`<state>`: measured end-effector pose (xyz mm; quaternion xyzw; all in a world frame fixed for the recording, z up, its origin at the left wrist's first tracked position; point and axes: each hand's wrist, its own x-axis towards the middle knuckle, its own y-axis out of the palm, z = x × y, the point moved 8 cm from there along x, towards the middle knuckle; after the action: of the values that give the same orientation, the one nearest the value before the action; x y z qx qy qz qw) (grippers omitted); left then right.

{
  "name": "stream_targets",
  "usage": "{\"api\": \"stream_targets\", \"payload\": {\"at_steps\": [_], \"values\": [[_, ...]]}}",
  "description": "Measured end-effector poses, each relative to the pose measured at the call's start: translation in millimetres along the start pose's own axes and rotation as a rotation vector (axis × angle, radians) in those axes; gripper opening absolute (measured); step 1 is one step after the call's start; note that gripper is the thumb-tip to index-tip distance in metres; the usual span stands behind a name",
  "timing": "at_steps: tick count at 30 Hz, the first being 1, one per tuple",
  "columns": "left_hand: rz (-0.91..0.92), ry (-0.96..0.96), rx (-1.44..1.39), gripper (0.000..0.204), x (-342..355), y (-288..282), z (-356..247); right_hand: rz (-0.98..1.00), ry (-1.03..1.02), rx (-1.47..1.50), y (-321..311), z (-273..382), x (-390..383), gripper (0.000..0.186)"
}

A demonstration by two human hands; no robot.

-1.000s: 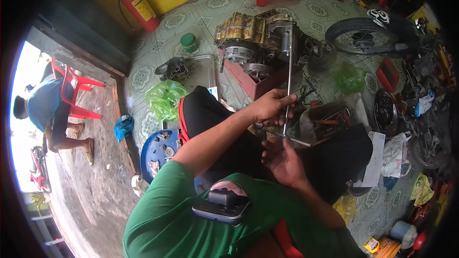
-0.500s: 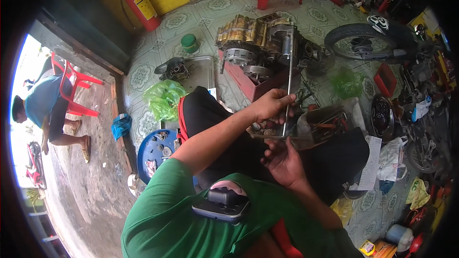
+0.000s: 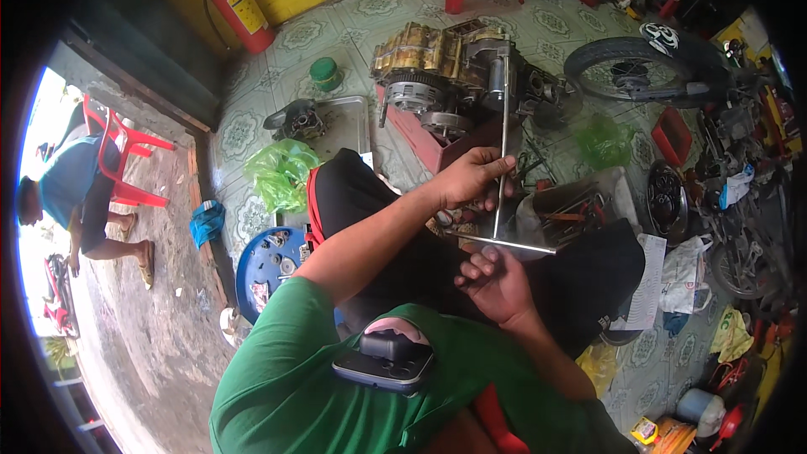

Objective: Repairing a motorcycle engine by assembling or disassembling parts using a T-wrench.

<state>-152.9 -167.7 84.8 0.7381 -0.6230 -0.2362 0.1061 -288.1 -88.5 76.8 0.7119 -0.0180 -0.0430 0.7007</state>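
My left hand (image 3: 477, 180) is wrapped around the long shaft of a T-handle socket wrench (image 3: 503, 136). The shaft's far end reaches over the engine block (image 3: 420, 57), which rests on a red stand (image 3: 414, 136); its exact contact there is hard to see. Just below the wrench's crossbar is my right hand (image 3: 498, 286), its fingers loosely curled with nothing visible inside them. One fingertip is at or very near the crossbar, which lies roughly left to right.
A blue basin (image 3: 245, 273) of small parts, a metal tray (image 3: 360, 118) and a tool bin (image 3: 618, 189) surround my legs. A motorcycle wheel (image 3: 580, 67) lies to the right. Another person (image 3: 71, 181) bends beside a red chair (image 3: 134, 155) at left.
The wrench's crossbar has swung from pointing nearly toward me to lying left to right. My right hand's fingers have curled in, while my left hand stays on the shaft.
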Motion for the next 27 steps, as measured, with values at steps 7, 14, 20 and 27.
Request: {"api": "stream_targets", "payload": {"at_steps": [7, 14, 20, 27], "values": [[-0.046, 0.03, 0.065, 0.031, 4, -4, -1, -0.523, -0.096, -0.258, -44, 12, -20, 0.04], [-0.067, 0.052, 0.04, 0.03, 9, -7, -4, -0.629, -0.009, -0.305, -38, 9, -18, 0.033], [-0.106, -0.009, -0.083, 0.028, 9, -9, 6, -0.385, -0.079, -0.106, -15, 11, -8, 0.03], [-0.151, 0.001, -0.06, 0.026, 10, -19, 6, -0.518, -0.072, -0.321, -31, 9, -19, 0.033]]}}
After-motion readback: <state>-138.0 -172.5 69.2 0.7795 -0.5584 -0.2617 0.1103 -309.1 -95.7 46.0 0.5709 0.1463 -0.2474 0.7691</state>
